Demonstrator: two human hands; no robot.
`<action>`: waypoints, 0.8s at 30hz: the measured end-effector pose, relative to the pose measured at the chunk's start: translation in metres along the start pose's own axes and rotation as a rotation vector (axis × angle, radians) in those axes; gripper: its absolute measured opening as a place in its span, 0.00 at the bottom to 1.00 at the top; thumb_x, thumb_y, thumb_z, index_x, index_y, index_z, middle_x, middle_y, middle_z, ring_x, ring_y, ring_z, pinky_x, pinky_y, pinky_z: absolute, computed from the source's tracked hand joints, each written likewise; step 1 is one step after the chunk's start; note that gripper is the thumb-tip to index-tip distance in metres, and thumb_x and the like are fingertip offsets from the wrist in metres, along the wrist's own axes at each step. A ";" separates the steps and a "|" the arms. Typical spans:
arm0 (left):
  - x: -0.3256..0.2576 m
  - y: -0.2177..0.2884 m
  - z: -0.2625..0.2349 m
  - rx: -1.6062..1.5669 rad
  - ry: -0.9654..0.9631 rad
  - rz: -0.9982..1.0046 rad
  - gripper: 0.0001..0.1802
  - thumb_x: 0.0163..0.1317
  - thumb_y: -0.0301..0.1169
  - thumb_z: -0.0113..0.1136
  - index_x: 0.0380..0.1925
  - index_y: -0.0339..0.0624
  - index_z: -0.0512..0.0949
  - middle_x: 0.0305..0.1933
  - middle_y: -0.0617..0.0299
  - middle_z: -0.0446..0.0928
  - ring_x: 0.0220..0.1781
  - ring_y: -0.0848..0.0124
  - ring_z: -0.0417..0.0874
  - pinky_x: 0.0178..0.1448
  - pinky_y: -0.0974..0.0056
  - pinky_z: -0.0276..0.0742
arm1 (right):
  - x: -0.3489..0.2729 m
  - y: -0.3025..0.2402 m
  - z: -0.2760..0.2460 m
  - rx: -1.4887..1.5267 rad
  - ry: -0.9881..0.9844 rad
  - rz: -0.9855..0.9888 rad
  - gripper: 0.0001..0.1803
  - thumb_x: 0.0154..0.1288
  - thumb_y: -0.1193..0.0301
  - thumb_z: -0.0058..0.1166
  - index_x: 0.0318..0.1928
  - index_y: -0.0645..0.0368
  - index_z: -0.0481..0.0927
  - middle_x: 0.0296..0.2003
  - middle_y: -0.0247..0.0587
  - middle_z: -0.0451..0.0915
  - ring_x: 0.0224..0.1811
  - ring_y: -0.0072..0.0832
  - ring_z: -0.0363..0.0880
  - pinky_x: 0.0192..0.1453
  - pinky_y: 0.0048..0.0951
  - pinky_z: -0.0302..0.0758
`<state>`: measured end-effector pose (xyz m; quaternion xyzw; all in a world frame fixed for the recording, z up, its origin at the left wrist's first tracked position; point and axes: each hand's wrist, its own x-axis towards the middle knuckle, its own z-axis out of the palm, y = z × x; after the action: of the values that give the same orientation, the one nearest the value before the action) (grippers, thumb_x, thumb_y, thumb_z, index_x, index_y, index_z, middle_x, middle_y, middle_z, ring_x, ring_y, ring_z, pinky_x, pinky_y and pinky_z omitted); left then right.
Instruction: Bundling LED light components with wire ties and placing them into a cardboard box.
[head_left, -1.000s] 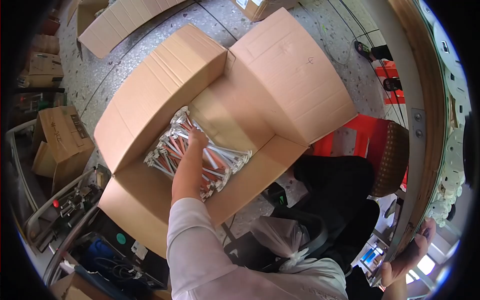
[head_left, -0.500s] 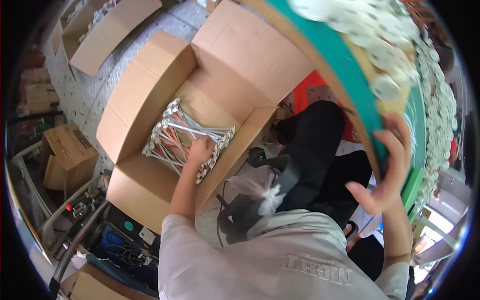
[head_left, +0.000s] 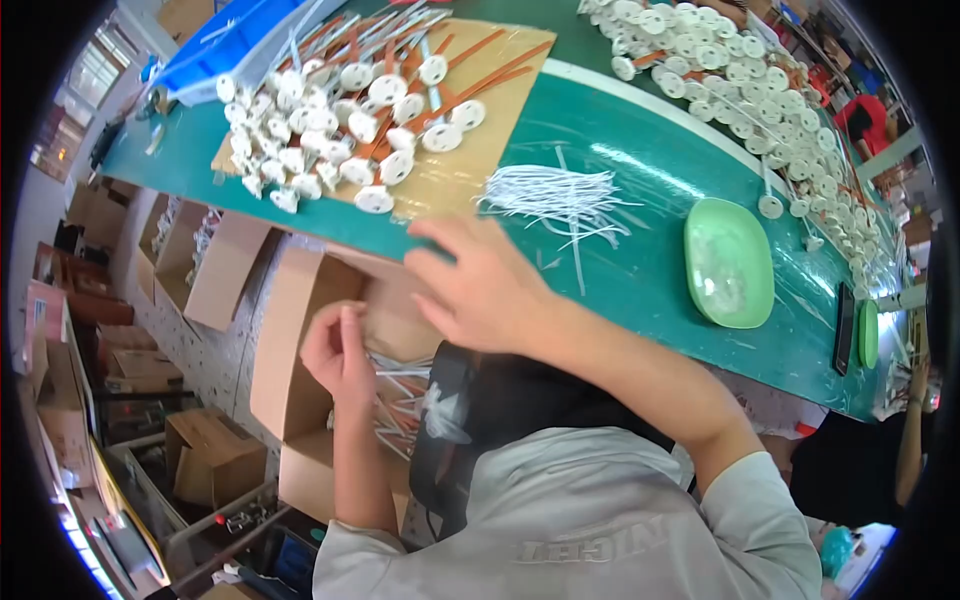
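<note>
- Below the table edge, inside an open brown cardboard box (head_left: 300, 330) on the floor, lies a clear plastic bag of thin white stems (head_left: 395, 405); the stems show as pale, straight sticks bunched together, crossing each other at slight angles, with the shiny film over them catching light.
- Only part of the bag shows, between the left forearm and a dark garment at the person's lap; the rest is hidden.
- The left hand (head_left: 340, 350) hangs over the box just above the bag, fingers curled with the fingertips drawn together toward the thumb; whether it pinches a stem or the film cannot be told.
- The right hand (head_left: 480, 285) rests at the near edge of the green table (head_left: 640, 290), palm down, fingers loosely spread and pointing left, gripping nothing.
- Just beyond the right hand, a loose bundle of white stems (head_left: 555, 200) lies flat on the green surface, fanned out at its ends.
- To the left of that bundle, a sheet of brown cardboard (head_left: 480, 160) carries a heap of white round discs on stems (head_left: 340, 130), mixed with orange sticks.
- To the right, a pale green oval tray (head_left: 728, 262) sits on the table, well apart from the hand.
- Farther back and right, many more white discs (head_left: 760, 90) spread along the table.
- At the far left end stands a blue bin (head_left: 225, 40).
- More cardboard boxes (head_left: 200, 460) stand on the floor to the left.
</note>
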<state>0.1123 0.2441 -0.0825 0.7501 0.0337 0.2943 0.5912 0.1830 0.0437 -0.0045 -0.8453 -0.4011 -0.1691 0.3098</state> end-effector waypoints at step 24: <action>0.111 0.039 0.095 0.411 0.239 0.406 0.27 0.52 0.33 0.66 0.51 0.33 0.70 0.62 0.35 0.62 0.64 0.38 0.62 0.66 0.42 0.59 | 0.283 0.132 -0.014 -0.211 -0.205 -0.521 0.21 0.50 0.71 0.65 0.48 0.55 0.77 0.43 0.42 0.78 0.44 0.35 0.77 0.48 0.33 0.75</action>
<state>0.2374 0.1944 -0.0149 0.8055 0.0111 0.4795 0.3480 0.4611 0.1329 0.1058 -0.7539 -0.6140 -0.1976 0.1245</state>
